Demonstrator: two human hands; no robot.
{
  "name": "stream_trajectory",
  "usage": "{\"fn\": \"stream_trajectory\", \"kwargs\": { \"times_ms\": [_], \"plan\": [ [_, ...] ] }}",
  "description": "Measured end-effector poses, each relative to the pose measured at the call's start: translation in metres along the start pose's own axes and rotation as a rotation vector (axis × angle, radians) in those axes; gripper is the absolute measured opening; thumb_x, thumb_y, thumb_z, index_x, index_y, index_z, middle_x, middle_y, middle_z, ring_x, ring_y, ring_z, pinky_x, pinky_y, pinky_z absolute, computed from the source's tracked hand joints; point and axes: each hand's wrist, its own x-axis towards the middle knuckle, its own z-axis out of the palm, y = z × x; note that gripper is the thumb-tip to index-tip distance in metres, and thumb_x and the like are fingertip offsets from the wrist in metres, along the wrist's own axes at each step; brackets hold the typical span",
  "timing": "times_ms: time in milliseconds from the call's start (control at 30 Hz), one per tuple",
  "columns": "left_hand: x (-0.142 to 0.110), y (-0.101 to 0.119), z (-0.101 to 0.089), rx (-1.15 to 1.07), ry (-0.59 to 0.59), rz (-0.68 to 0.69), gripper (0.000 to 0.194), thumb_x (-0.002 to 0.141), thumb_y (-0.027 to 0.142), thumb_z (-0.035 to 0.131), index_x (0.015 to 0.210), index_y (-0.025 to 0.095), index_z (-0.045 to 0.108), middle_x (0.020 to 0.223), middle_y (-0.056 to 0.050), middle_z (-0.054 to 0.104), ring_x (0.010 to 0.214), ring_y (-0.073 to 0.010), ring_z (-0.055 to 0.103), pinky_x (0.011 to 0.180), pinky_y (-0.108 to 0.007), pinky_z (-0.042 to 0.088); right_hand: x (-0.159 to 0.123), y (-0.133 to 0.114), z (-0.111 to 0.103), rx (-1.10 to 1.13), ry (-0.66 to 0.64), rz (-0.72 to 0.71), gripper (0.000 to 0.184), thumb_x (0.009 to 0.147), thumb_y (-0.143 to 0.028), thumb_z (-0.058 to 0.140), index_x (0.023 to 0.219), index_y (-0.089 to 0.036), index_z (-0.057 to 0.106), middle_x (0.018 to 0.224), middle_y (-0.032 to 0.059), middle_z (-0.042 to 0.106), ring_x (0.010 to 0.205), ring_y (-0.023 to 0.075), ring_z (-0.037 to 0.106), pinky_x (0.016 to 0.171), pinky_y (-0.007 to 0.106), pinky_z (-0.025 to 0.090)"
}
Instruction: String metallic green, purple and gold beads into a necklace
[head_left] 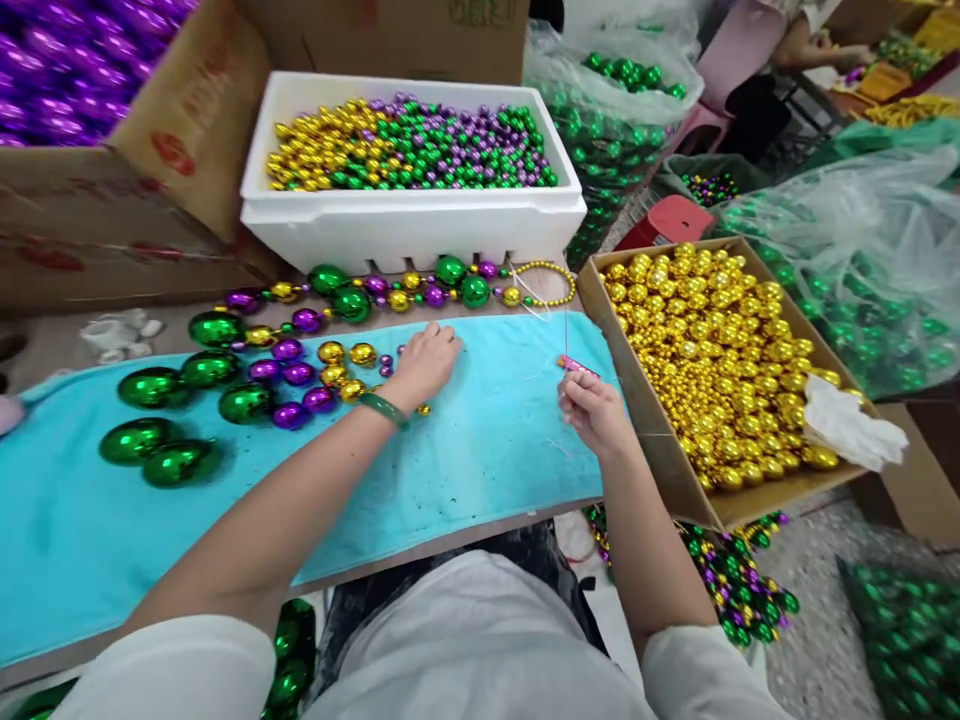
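Note:
My left hand (429, 362), with a green bangle (385, 408) at the wrist, lies low over the blue towel (480, 440). Its fingers are curled together and hide whatever they hold. Beside it are small purple beads (385, 366), gold beads (363, 354), purple beads (287, 350) and large green beads (247, 402), laid out in groups. My right hand (591, 405) is closed in a pinch on a slim pink tool (577, 366) with an orange end; its exact kind is unclear. A thin thread rises from near this tool. Behind lies a strung bead necklace (400, 299) with a gold bead loop (568, 270).
A white foam box (412, 218) of mixed small beads stands at the back. To the right, a cardboard box (660, 440) holds gold beads and a white glove (853, 425). A large carton (112, 215) with purple beads is at left. Another person's arm (799, 45) shows far right.

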Motion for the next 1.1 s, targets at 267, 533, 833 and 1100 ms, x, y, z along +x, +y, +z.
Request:
{"fn": "stream_trajectory", "kwargs": {
  "times_ms": [267, 533, 833, 1100],
  "plan": [
    [0.002, 0.006, -0.003, -0.175, 0.033, -0.076, 0.029, 0.086, 0.006, 0.044, 0.099, 0.015, 0.068, 0.097, -0.017, 0.063, 0.102, -0.0333, 0.054, 0.081, -0.045, 0.043, 0.007, -0.009, 0.009, 0.006, 0.054, -0.09, 0.023, 0.065, -0.033, 0.076, 0.071, -0.019, 0.059, 0.071, -0.0016, 0.05, 0.052, 0.0067, 0.036, 0.039, 0.02, 0.023],
    [-0.045, 0.002, -0.046, -1.705, 0.34, -0.605, 0.026, 0.089, 0.031, 0.058, 0.109, 0.016, 0.064, 0.094, -0.006, 0.067, 0.076, -0.0131, 0.062, 0.069, -0.027, 0.05, -0.017, 0.016, 0.049, -0.17, -0.077, -0.022, 0.023, 0.071, -0.039, 0.069, 0.084, -0.021, 0.062, 0.055, -0.0051, 0.049, 0.044, 0.0095, 0.042, 0.041, 0.023, 0.033],
    [-0.087, -0.008, -0.051, -2.244, 0.484, -0.796, 0.014, 0.089, 0.02, 0.062, 0.1, 0.013, 0.068, 0.085, -0.004, 0.068, 0.067, -0.0083, 0.063, 0.062, -0.02, 0.052, -0.023, 0.033, 0.082, -0.386, -0.081, -0.068, 0.016, 0.069, -0.037, 0.068, 0.071, -0.021, 0.066, 0.057, -0.0007, 0.05, 0.05, 0.0118, 0.039, 0.044, 0.025, 0.028],
    [-0.097, -0.019, -0.046, -2.291, 0.58, -0.771, 0.016, 0.087, 0.019, 0.065, 0.1, 0.01, 0.069, 0.085, -0.006, 0.068, 0.069, -0.0098, 0.064, 0.062, -0.02, 0.053, -0.019, 0.031, 0.092, -0.511, -0.094, -0.129, 0.021, 0.071, -0.038, 0.064, 0.073, -0.017, 0.066, 0.062, 0.0006, 0.056, 0.051, 0.0099, 0.038, 0.046, 0.024, 0.028]
  ]
}}
